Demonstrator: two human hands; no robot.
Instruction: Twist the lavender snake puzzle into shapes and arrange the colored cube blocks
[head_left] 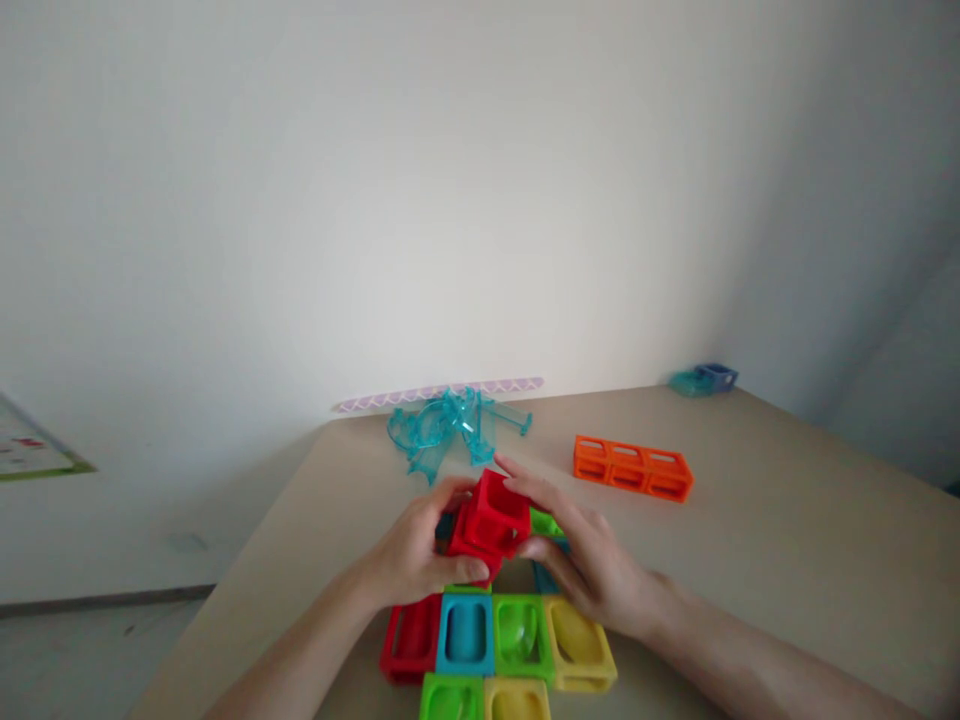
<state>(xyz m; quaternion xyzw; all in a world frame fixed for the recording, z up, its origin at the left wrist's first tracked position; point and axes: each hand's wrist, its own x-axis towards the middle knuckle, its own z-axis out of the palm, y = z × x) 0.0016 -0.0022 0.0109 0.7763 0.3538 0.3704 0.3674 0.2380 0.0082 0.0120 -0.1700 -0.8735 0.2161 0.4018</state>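
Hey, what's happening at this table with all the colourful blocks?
A person sits at a beige table and holds a red hollow block between both hands: the left hand wraps its near side, the right hand pinches it from the other. They hold it just above a flat cluster of coloured blocks in red, blue, green and yellow. Farther back lie an orange block bar and a heap of clear teal track pieces.

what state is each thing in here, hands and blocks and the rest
left hand: gripping the red block
right hand: gripping the red block
red block: held tilted above the block grid
block grid: flat on the table
orange block row: lying untouched
clear blue pieces: in a loose pile
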